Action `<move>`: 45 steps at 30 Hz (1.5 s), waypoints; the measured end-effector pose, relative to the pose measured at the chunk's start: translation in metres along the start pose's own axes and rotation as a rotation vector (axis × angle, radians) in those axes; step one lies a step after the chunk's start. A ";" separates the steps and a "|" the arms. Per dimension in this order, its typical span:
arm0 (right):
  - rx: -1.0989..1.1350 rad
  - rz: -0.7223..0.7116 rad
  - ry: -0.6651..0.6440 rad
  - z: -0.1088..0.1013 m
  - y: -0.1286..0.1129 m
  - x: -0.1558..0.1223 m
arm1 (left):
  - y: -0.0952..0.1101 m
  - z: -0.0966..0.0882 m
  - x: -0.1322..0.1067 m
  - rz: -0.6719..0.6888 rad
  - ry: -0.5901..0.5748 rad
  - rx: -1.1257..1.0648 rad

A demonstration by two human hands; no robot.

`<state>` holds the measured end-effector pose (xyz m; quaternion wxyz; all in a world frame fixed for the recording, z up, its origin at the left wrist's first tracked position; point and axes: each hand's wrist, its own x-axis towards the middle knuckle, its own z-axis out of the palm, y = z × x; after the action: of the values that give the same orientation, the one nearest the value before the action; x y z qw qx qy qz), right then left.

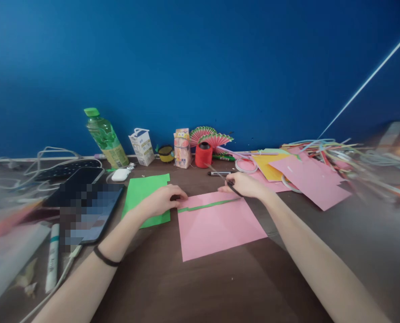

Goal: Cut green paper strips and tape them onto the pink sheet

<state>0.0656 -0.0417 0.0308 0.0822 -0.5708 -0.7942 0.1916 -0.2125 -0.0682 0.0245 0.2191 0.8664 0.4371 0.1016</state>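
Observation:
A pink paper sheet (216, 231) lies on the dark table, with a narrow green paper strip (208, 206) across its upper part. At the strip's left end is my left hand (161, 200), its fingers bent and closed on it at the sheet's upper left corner. My right hand (243, 184) is at the sheet's upper right corner, near the strip's other end. It holds scissors (232, 184) whose blades point away to the upper left; the fingers partly hide the handles. Under my left wrist lies a green paper sheet (145, 190).
Along the blue wall stand a green bottle (105, 139), a carton (142, 147), a red thread spool (203, 155) and paper fans (216, 139). A black pen (220, 173) lies behind my right hand. Phones (102, 215) and a marker (53, 258) are left; loose pink paper (312, 179) is right.

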 end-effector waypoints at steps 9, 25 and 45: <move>-0.132 0.152 0.177 -0.018 0.027 -0.002 | -0.002 -0.002 -0.001 -0.041 0.124 0.026; -0.138 0.243 0.152 -0.015 0.036 0.000 | 0.004 0.002 0.000 0.021 0.058 0.028; 0.106 -0.011 0.319 -0.006 0.040 0.009 | 0.015 0.027 0.009 0.024 0.123 0.115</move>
<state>0.1000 -0.0209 0.0199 0.2384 -0.5846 -0.7629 0.1397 -0.1861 -0.0768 0.0076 0.1406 0.8749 0.4443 0.1321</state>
